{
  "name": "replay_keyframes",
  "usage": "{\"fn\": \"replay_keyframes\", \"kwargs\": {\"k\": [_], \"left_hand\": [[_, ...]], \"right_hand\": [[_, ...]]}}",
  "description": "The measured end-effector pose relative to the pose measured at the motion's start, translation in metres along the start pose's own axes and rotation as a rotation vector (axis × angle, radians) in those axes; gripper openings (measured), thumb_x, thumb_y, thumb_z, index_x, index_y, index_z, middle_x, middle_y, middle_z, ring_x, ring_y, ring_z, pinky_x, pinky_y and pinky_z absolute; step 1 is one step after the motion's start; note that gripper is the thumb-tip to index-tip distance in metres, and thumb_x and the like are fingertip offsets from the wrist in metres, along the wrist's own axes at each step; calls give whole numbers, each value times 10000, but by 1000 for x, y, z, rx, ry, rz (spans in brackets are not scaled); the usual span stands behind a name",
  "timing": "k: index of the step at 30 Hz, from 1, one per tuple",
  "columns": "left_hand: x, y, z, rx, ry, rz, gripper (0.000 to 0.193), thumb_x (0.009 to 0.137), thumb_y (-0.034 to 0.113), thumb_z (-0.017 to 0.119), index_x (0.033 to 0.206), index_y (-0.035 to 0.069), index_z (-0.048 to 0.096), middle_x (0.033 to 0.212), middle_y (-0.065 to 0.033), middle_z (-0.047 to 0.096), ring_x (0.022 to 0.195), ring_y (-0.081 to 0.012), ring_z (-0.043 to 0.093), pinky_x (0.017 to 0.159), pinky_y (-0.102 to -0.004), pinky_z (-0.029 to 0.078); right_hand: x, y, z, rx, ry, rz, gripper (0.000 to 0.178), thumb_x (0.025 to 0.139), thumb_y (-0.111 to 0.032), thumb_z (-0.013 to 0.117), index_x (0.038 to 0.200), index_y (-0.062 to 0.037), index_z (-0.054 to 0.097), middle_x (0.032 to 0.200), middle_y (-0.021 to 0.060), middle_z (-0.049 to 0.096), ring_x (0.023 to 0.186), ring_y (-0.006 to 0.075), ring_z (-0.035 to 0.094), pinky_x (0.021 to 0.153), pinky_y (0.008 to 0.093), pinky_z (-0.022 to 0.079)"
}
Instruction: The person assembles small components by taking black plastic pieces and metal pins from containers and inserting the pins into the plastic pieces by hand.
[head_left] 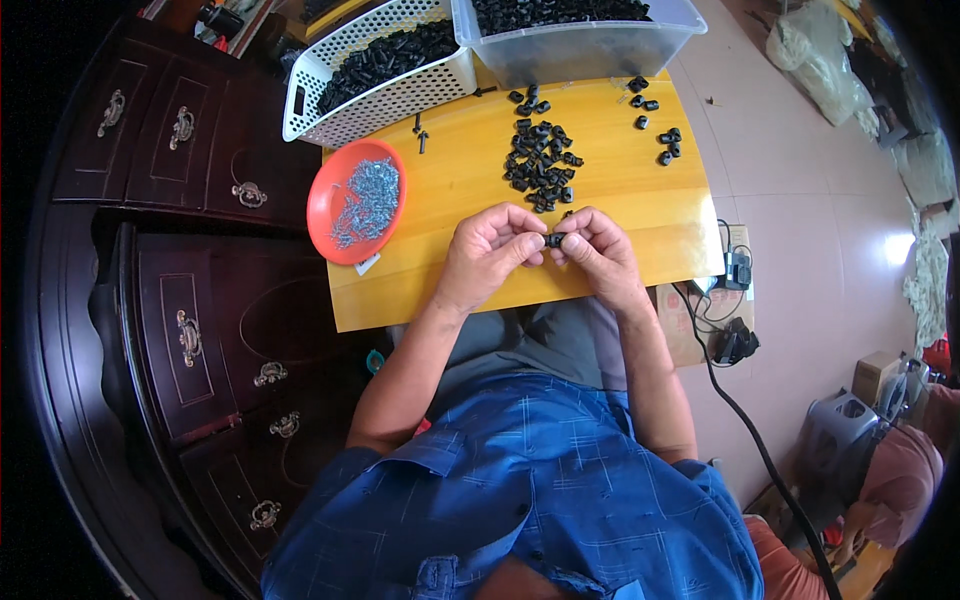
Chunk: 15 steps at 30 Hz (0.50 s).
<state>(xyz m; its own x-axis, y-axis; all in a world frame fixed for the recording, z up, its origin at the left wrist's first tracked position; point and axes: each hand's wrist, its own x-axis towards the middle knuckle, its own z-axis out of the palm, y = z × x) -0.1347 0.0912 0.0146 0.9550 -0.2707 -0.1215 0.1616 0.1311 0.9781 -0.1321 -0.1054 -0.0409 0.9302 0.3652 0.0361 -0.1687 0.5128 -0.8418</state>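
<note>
Two bare hands pinch one small black piece above the near edge of a yellow table

Head view, looking down: the left hand [490, 258] and the right hand [604, 258] meet just beyond the near edge of the yellow table [455, 165]. Each has its thumb and fingertips closed on a small black piece [554, 240], gripped between them; the other fingers are curled. Fingers partly cover the piece, so its full shape cannot be told.

Just beyond the hands lies a loose heap of similar black parts [542, 165]. A few scattered parts [671, 146] sit farther right. To the left, an orange-red bowl [316, 212] holds a pile of small silvery screws [368, 203]. Beyond it are a few slim black pieces [421, 138].

At the far side, a white perforated basket [400, 103] stands left of a translucent plastic bin [590, 60]; both are filled with black parts.

The person wears a blue patterned shirt [510, 470]. Dark wooden drawers [255, 300] with metal handles fill the left side. To the right, black cables and adapters [738, 270] lie by flattened cardboard [682, 335]. Another person [900, 480] appears at the near right.
</note>
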Motion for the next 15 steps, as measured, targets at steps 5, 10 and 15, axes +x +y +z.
{"fn": "replay_keyframes", "kwargs": {"k": [5,10,15], "left_hand": [[0,-7,2,140,48,73,101,945,6,676,1044,-11,660,893,-34,693,797,-88,662,744,-230,545],[-2,2,5,495,93,281,69,897,-44,701,959,-16,690,869,-32,695,770,-82,646,688,-224,523],[-1,1,-2,559,41,357,58,865,-48,723,905,-12,703,835,-16,695,739,-57,622,630,-232,501]], "right_hand": [[0,2,3,-3,19,-7,118,999,-103,653,1071,-31,594,913,38,676,830,94,636,781,238,518],[-3,10,0,-49,47,-22,76,983,-62,666,1017,-32,605,897,29,689,817,82,648,748,239,532],[0,12,3,-120,65,-17,76,974,-65,682,981,-31,615,880,15,680,786,68,628,724,229,519]]}}
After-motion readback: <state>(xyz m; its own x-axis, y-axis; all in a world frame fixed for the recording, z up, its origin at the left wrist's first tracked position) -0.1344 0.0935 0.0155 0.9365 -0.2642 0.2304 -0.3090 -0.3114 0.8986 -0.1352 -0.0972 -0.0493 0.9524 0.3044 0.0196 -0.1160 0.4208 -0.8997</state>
